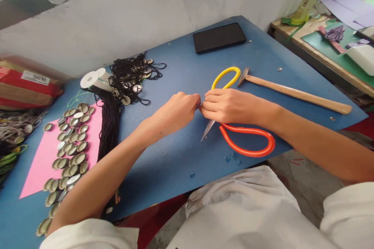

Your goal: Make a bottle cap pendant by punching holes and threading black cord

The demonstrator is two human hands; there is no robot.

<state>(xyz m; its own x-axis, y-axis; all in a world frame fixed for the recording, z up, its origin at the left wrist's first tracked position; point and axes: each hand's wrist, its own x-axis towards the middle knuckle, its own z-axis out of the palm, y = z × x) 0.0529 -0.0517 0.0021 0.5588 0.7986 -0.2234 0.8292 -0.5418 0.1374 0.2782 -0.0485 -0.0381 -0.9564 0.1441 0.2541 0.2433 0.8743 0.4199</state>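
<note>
My left hand is closed, its fingertips pinched together near the middle of the blue table. My right hand meets it fingertip to fingertip, closed as well. Whatever is between the fingertips is small and dark, mostly hidden by the fingers. A pair of scissors, with a yellow handle loop and an orange handle loop, lies under my right hand. The scissors' blade tip shows below the fingers. Just beyond my right hand lies a hammer with a wooden handle.
Bottle caps stand in rows on a pink sheet at left. Beside them are black cords, white spools and a tangle of corded caps. A black phone lies at the back, a red box far left.
</note>
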